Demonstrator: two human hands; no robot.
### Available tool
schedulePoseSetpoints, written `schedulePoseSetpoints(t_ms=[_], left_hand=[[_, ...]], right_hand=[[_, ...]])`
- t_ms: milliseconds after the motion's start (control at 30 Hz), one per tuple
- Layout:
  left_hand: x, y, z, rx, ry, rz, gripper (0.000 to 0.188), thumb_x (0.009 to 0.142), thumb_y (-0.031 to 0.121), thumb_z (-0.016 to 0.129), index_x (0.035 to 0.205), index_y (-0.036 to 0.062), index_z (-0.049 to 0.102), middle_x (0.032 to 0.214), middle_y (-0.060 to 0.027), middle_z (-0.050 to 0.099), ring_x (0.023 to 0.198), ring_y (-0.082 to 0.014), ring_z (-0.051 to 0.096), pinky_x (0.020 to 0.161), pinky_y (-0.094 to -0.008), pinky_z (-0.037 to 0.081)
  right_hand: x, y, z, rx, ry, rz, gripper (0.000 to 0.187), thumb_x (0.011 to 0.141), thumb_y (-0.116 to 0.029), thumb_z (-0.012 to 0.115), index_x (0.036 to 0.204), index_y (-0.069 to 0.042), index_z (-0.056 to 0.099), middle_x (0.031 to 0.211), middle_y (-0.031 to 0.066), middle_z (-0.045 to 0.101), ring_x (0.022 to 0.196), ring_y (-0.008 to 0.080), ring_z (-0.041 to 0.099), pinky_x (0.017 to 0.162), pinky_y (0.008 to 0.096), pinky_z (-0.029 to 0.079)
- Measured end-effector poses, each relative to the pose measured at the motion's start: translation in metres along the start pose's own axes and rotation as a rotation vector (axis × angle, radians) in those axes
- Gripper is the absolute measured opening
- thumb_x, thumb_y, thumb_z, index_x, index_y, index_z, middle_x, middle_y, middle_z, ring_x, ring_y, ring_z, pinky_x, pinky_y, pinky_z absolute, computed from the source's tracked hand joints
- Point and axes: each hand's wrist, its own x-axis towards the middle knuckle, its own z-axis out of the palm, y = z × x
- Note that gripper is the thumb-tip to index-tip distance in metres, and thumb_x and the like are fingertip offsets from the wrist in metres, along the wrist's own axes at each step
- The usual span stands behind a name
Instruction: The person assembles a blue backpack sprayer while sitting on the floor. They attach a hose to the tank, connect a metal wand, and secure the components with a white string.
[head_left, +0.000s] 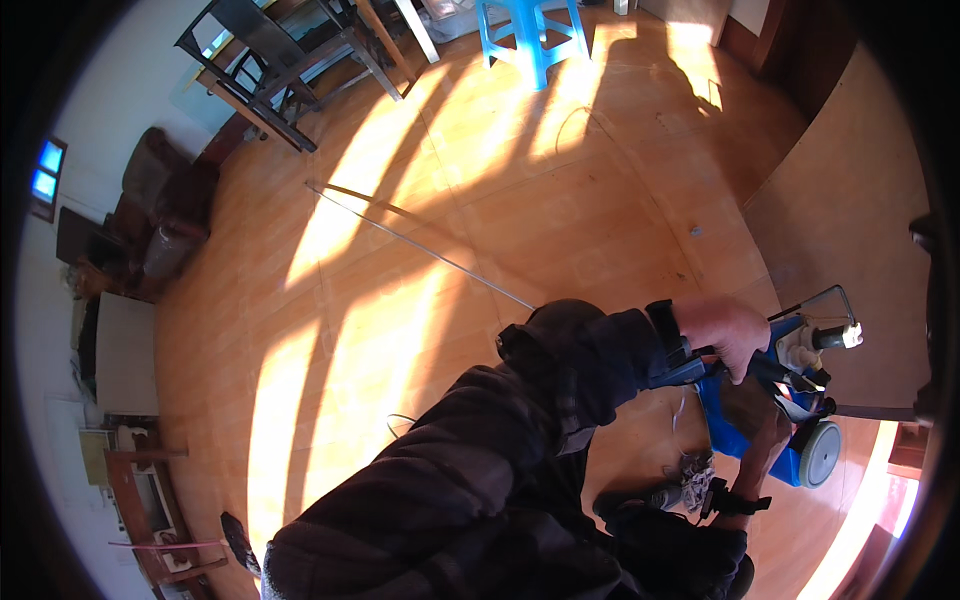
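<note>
At the right, my left hand (730,335) is closed round a black handle (785,372). Beside it a blue piece (685,373) shows under the wrist. A blue wheeled machine (735,440) stands just beyond, with a grey wheel (820,453), pale fittings on top and a bent black bar. My right hand (785,425) reaches up to this machine from below; its fingers are hidden behind the fittings. A long thin metal rod (430,254) stretches over the floor toward the upper left, its near end hidden behind my left arm.
A blue plastic stool (530,45) and a dark wooden chair (265,50) stand at the far side. A brown armchair (165,210) is at the left, a wooden panel (850,200) at the right. A grey rag-like bundle (696,480) lies near my foot on the sunlit wood-patterned floor (560,220).
</note>
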Motion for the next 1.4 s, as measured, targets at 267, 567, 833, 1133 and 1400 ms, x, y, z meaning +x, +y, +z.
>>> schedulePoseSetpoints(t_ms=[267,567,833,1133,1400], left_hand=[[-0.030,-0.016,-0.018,-0.048,-0.023,0.072,0.045,0.079,0.021,0.075,0.118,0.0000,0.068,0.099,-0.0190,0.072,0.093,-0.0336,0.070,0.082,-0.0417,0.053],[-0.048,0.021,-0.022,-0.091,0.287,-0.036,0.038,0.090,0.022,0.072,0.121,0.0013,0.064,0.087,-0.0151,0.062,0.082,-0.0286,0.062,0.078,-0.0395,0.049],[-0.048,0.014,-0.017,-0.097,0.141,0.013,0.039,0.089,0.028,0.074,0.113,-0.0011,0.068,0.084,-0.0149,0.068,0.081,-0.0275,0.066,0.079,-0.0400,0.052],[-0.036,0.054,0.020,-0.282,-0.117,0.095,0.039,0.091,0.028,0.077,0.110,-0.0017,0.063,0.091,-0.0100,0.064,0.085,-0.0213,0.062,0.080,-0.0387,0.050],[-0.015,0.097,0.083,-0.464,-0.228,0.205,0.054,0.089,0.043,0.081,0.110,-0.0046,0.066,0.096,-0.0179,0.071,0.090,-0.0282,0.069,0.082,-0.0413,0.053]], right_hand=[[-0.053,-0.028,-0.042,0.039,0.094,0.076,0.044,0.105,-0.029,0.067,0.134,0.004,0.067,0.117,0.0108,0.073,0.106,0.0158,0.064,0.095,0.0321,0.050],[-0.052,0.041,-0.083,0.594,0.801,0.211,0.056,0.105,-0.041,0.067,0.138,0.003,0.059,0.119,0.0136,0.069,0.111,0.0211,0.065,0.097,0.0339,0.053],[-0.043,0.031,-0.090,0.144,0.718,0.128,0.070,0.101,-0.050,0.070,0.145,0.003,0.057,0.127,0.0155,0.069,0.115,0.0247,0.064,0.098,0.0381,0.051],[0.025,0.062,-0.129,0.270,0.665,0.141,0.064,0.102,-0.047,0.067,0.143,0.002,0.059,0.121,0.0143,0.071,0.107,0.0227,0.068,0.087,0.0355,0.055],[0.053,0.095,-0.180,0.284,0.375,0.040,0.034,0.105,-0.041,0.066,0.108,-0.006,0.065,0.073,0.0021,0.063,0.059,0.0125,0.062,0.050,0.0260,0.049]])
